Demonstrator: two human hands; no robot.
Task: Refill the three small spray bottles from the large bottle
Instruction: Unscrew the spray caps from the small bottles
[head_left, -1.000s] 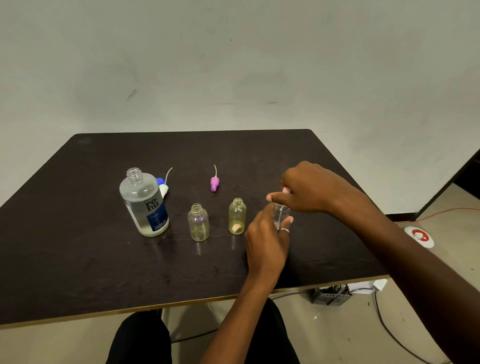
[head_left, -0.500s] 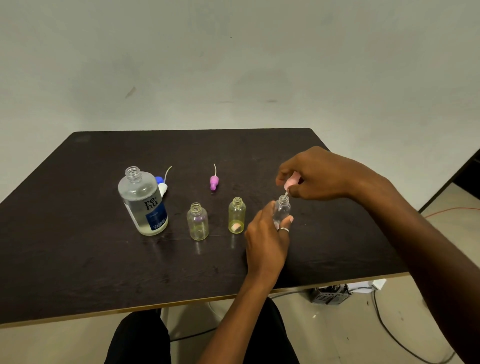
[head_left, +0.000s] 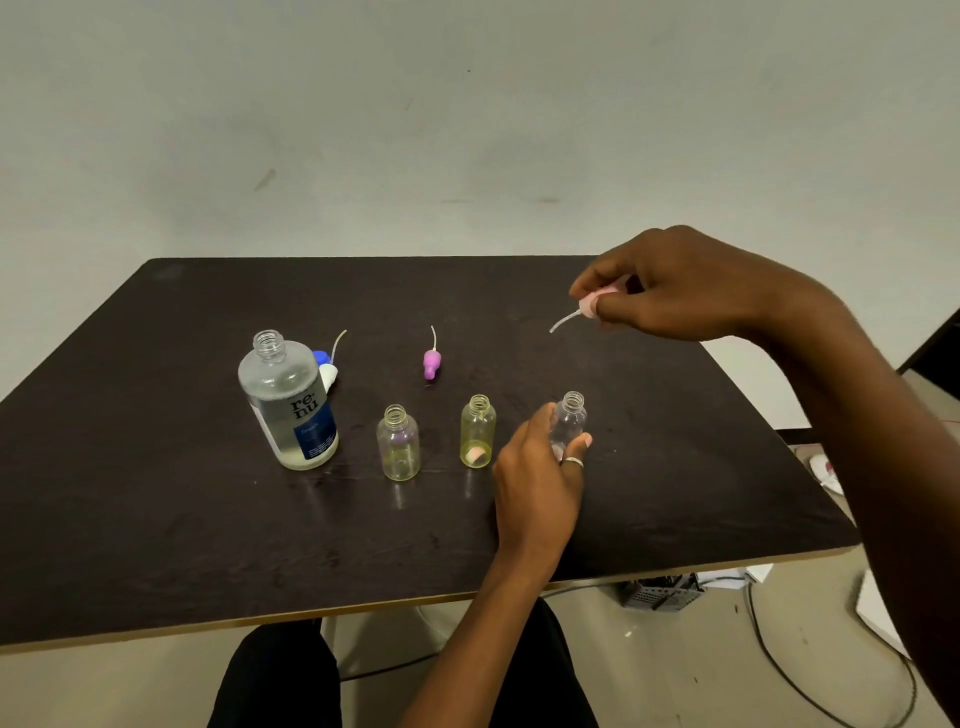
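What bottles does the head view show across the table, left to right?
Large clear blue-labelled bottle → small clear purple-tinted bottle → small yellow bottle → small colourless bottle, gripped by the left hand.

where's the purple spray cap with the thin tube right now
Head view: the purple spray cap lies near the middle of the dark table, just behind the small yellow-tinted bottle and right of the large clear blue-labelled bottle.

Head view, forward-down over table (head_left: 156, 519)
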